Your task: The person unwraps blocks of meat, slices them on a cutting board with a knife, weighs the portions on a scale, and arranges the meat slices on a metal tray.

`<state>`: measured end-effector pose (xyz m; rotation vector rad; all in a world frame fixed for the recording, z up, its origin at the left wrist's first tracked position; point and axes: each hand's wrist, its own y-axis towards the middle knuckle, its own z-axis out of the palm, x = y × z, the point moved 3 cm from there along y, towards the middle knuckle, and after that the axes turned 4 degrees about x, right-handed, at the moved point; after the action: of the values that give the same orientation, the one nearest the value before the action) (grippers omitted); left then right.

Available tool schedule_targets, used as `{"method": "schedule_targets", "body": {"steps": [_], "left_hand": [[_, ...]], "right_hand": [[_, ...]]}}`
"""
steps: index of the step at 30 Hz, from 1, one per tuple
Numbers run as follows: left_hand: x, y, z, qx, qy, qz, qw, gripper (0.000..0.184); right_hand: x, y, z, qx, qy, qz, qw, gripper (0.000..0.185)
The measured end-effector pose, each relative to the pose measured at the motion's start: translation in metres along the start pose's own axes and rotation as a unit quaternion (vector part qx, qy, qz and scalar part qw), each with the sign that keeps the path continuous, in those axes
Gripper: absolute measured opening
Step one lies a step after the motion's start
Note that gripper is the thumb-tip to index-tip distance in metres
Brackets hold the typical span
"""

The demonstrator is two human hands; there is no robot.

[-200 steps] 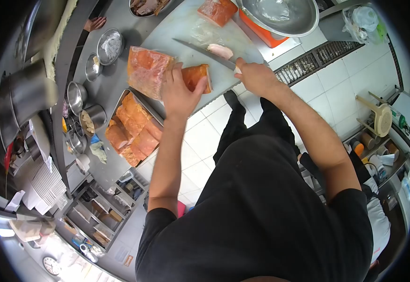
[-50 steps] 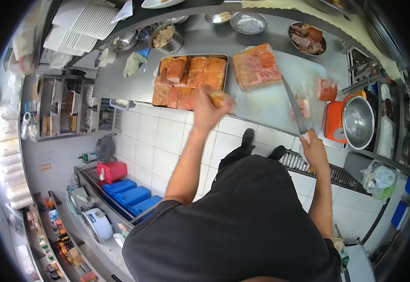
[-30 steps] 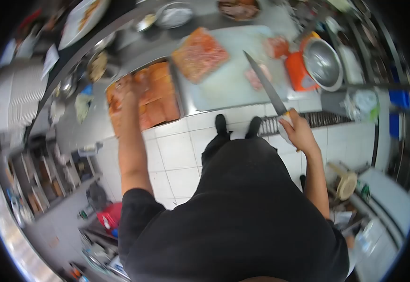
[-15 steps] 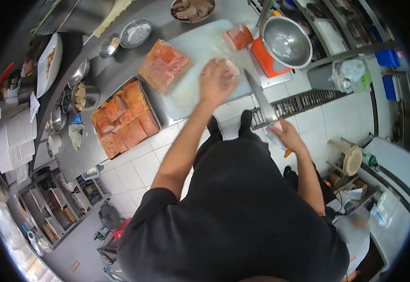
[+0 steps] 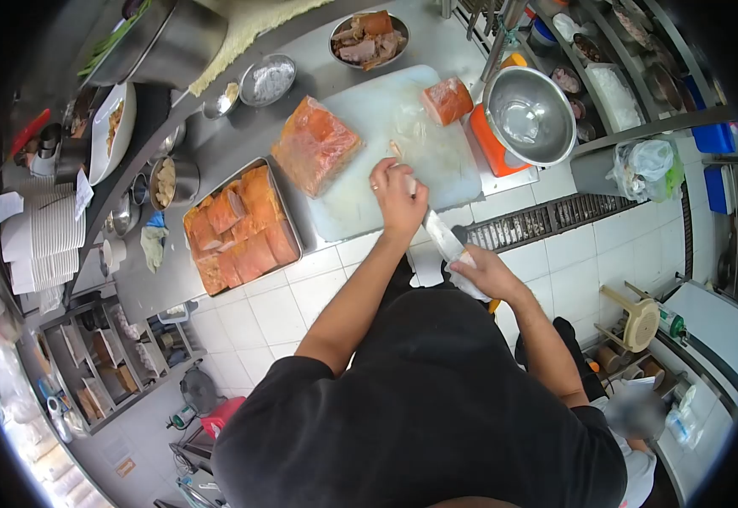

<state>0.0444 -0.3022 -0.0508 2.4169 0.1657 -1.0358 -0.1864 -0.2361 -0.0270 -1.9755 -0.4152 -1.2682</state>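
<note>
Label (image 5: 125,467) is on the wall in the lower left; any writing on it is too small to read. To the right, on the table (image 5: 150,288), there is a metal tray (image 5: 285,206), filled with orange-skinned meat pieces (image 5: 254,254). Next comes the cutting board (image 5: 348,218), with a large meat slab (image 5: 315,146) at its left side. The left hand (image 5: 399,199) is over the board's near part; its fingers are bent and close to each other at the blade of the knife (image 5: 443,236), but I cannot tell whether they clamp it. A smaller meat block (image 5: 447,100) is at the board's right edge. The right hand (image 5: 486,275) has its fingers closed around the knife handle. Farther right, a steel bowl (image 5: 547,93) overlaps an orange device (image 5: 489,151).
</note>
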Motion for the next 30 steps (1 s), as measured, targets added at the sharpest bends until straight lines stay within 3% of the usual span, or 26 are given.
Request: {"method": "schedule_targets", "body": {"steps": [3,7,9,12,15,17,19,22,25,30], "left_hand": [[-0.02,0.062,-0.033,-0.069,0.037,0.08,0.994,0.03],[-0.025,0.217,-0.047,-0.095,0.084,0.135,0.983,0.033],[-0.007,0.291,-0.032,-0.057,0.144,0.114,0.981,0.035],[0.07,0.353,0.019,0.04,0.208,0.156,0.965,0.037],[0.055,0.313,0.025,0.065,0.189,0.154,0.968,0.039],[0.051,0.256,0.04,0.29,0.09,-0.012,0.953,0.068],[0.039,0.194,0.058,0.314,0.092,0.048,0.944,0.088],[0.008,0.15,0.056,0.331,0.179,-0.016,0.926,0.088],[0.02,0.146,0.065,0.285,0.215,-0.05,0.933,0.081],[0.031,0.156,0.08,0.43,0.179,-0.078,0.881,0.054]], "right_hand": [[0.056,0.022,-0.024,-0.011,-0.063,-0.046,0.997,0.04],[0.125,0.084,-0.052,-0.068,-0.043,-0.094,0.992,0.04],[0.135,0.114,-0.067,-0.098,-0.09,-0.073,0.988,0.04],[0.108,0.108,-0.07,-0.144,-0.124,-0.045,0.981,0.04],[0.077,0.06,-0.064,-0.156,-0.093,-0.003,0.983,0.042],[0.052,0.019,-0.055,-0.167,-0.085,0.023,0.982,0.042],[0.037,-0.011,-0.049,-0.177,-0.077,0.06,0.979,0.041],[0.031,-0.034,-0.046,-0.205,-0.1,0.094,0.969,0.038],[0.032,-0.022,-0.047,-0.267,-0.19,0.131,0.936,0.035],[0.043,0.041,-0.065,-0.28,-0.295,0.162,0.899,0.029]]}}
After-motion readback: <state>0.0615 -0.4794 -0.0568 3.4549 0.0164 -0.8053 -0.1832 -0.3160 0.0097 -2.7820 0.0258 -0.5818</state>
